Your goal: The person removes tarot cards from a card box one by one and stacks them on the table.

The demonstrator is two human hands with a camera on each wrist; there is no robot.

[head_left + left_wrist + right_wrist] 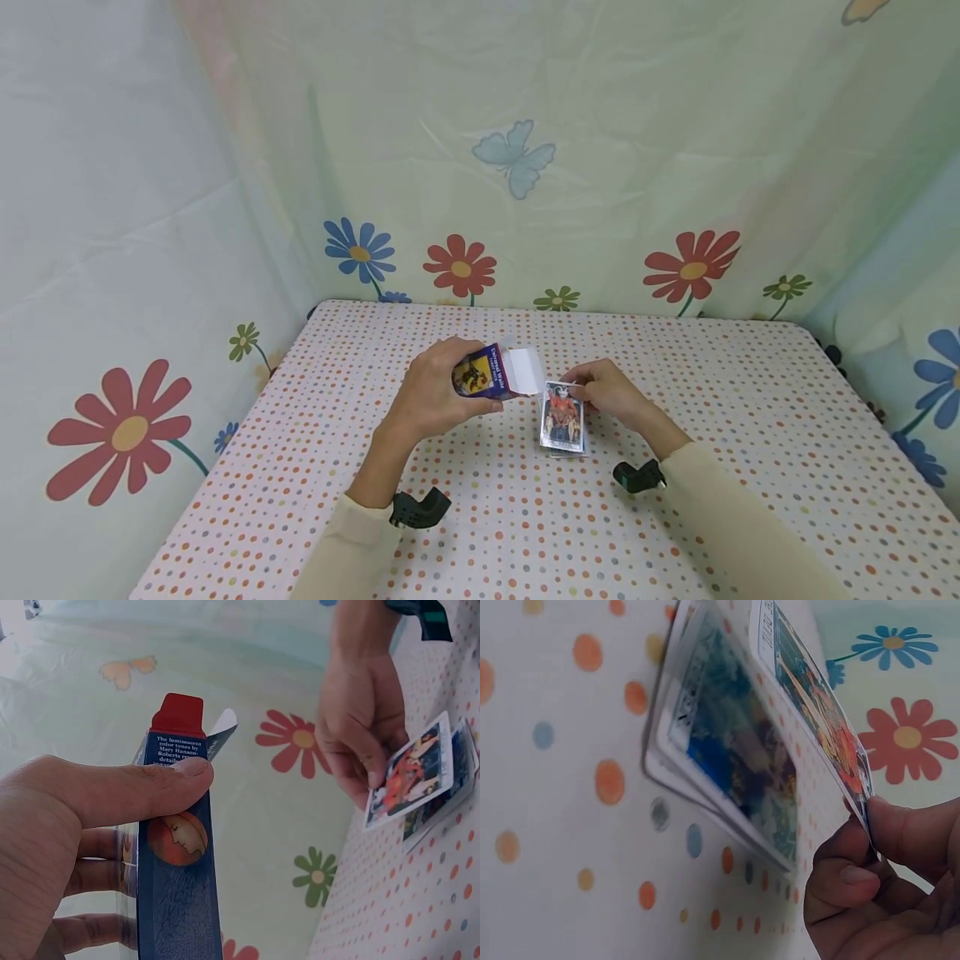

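Observation:
My left hand point(441, 392) grips a dark blue tarot card box point(480, 373) by its narrow sides, thumb along one side and fingers on the other. The box's white flap point(527, 371) is folded out toward the right, and a red side tab point(178, 712) stands up at its end. Between thumb and fingers, my right hand point(609, 390) pinches a tarot card point(562, 415) with a red figure on it. That card hangs tilted over a small pile of cards point(735, 761), which lies face up and slightly uneven on the cloth.
A white tablecloth point(487, 533) with coloured dots covers the table. Behind it hangs a pale curtain point(600, 208) printed with flowers and a butterfly. Dark wrist cameras point(422, 508) sit on both forearms.

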